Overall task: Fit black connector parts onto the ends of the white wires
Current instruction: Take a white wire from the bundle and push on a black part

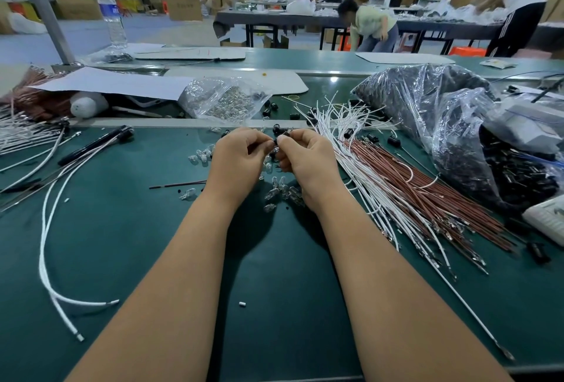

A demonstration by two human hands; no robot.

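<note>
The left hand point(241, 156) and the right hand point(305, 156) are meeting fingertip to fingertip over the middle of the green table point(152, 259), both with fingers curled. Between them they are pinching a small black connector part point(278, 141); it is mostly hidden by the fingers, so whether a wire end or a bulb is sitting in it cannot be told.

Under and just near of the hands, small clear glass bulbs point(280, 191) are lying scattered on the mat. Just right of the right hand, a fanned bundle of white wires point(360, 168) is lying beside a bundle of brown wires point(427, 195), with loose black connectors point(393, 141) dotted around their far ends. Farther right, a clear plastic bag of black parts point(427, 101) is slumping on the table. Far of the hands, a smaller clear bag of bulbs point(225, 101) is lying open. At the left, long white cables point(48, 223) are curving across the mat toward the near edge.
</note>
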